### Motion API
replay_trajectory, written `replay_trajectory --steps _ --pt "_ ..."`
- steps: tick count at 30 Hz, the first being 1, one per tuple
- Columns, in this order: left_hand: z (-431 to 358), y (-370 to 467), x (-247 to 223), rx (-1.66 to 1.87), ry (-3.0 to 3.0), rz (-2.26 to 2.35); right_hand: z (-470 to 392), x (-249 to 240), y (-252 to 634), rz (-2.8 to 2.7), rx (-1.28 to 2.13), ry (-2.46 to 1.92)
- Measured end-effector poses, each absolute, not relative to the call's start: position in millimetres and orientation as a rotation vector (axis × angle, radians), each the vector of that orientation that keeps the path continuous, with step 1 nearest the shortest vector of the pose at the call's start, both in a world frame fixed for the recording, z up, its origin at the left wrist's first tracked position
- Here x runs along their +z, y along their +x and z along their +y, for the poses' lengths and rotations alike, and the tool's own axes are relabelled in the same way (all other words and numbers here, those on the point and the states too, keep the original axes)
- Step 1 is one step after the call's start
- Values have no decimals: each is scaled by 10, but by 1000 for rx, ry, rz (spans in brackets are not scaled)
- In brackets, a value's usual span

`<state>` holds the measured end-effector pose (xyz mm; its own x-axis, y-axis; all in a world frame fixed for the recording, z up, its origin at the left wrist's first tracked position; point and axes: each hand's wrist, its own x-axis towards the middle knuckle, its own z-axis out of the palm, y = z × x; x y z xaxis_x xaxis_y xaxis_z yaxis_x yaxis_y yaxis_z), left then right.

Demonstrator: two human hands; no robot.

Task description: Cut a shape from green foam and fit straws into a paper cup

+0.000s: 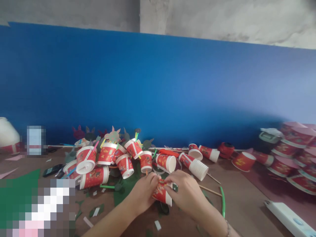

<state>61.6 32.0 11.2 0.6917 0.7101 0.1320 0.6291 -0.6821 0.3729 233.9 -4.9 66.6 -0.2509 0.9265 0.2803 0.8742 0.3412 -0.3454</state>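
Observation:
A red paper cup with a printed pattern and a white rim lies tilted between my hands, low at the middle of the view. My left hand wraps round its left end. On the cup's upper right side, my right hand has its fingers closed in a pinch. Something small, red and green shows between the fingertips, too small to name. Just behind the hands lies another red paper cup on its side. A stack of nested paper cups rests beyond my right hand.
Several decorated cups with straws and paper animal shapes are heaped to the left. Red scissors handles lie behind. A green pipe cleaner, a white power strip and piled cups are at right. Paper scraps litter the brown table.

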Motion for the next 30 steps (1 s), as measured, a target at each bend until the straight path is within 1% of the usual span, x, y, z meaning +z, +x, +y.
replay_trajectory --steps 6,11,14,20,25,30 --pt "301 653 115 205 2710 1255 -61 729 2358 -2438 23 -1599" --pt "303 672 65 137 2736 1333 -67 716 2321 -2575 -89 -1635" --pt "295 675 54 143 2736 1367 -57 640 2305 -2560 -195 -1593" --pt "268 658 74 219 2717 1448 -32 527 2291 -2435 -361 -1317" --pt "280 646 110 233 2693 1467 -18 470 2276 -2350 -371 -1222" --pt "297 654 133 167 2704 1501 -3 448 2293 -2370 -328 -1305"
